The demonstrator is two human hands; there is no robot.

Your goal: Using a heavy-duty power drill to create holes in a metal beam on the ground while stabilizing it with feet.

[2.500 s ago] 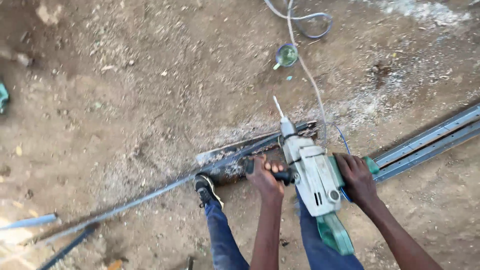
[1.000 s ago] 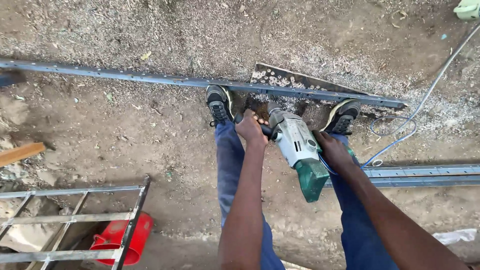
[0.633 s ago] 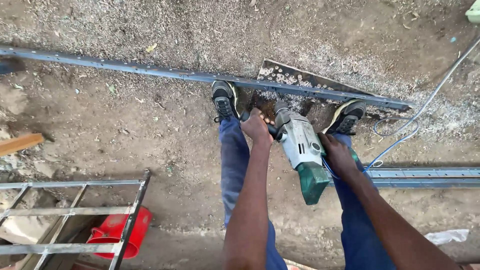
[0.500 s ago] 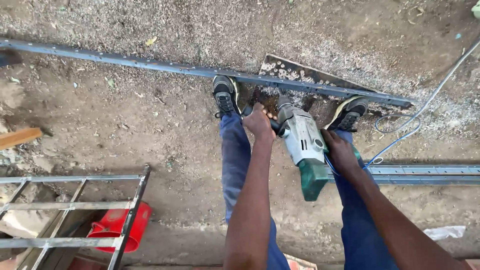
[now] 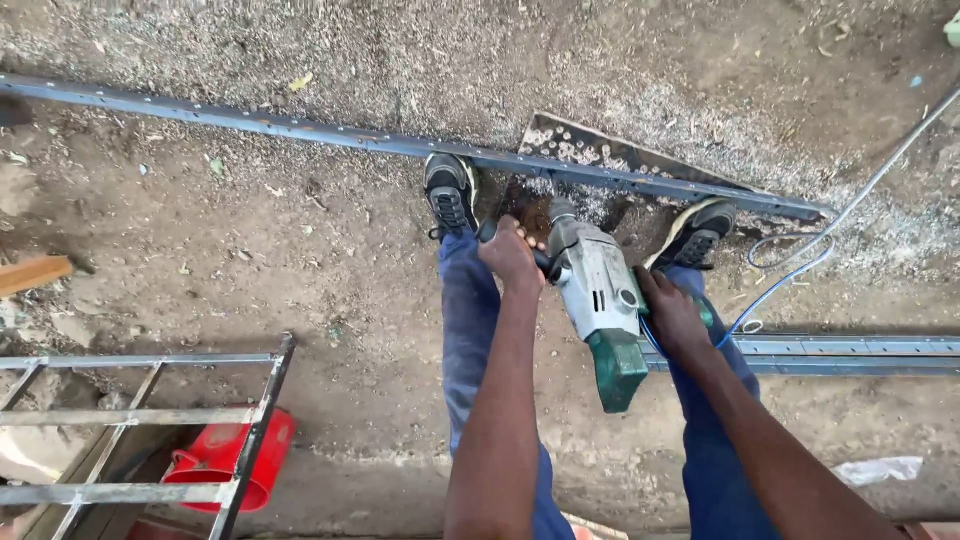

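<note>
Both hands (image 5: 510,252) on drill (image 5: 600,295), over steel bar (image 5: 300,130)

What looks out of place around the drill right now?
Pale metal shavings are scattered on the dirt by the long steel bar, and the blue cord lies looped loose near the right shoe.

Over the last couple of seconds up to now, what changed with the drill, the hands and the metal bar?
The view swung: the long metal bar now runs across the top, with a metal frame and red container in view. The drill dropped from raised to pointing down at the bar between the shoes. Unchanged: left hand on the side handle, right hand on the rear grip.
</note>
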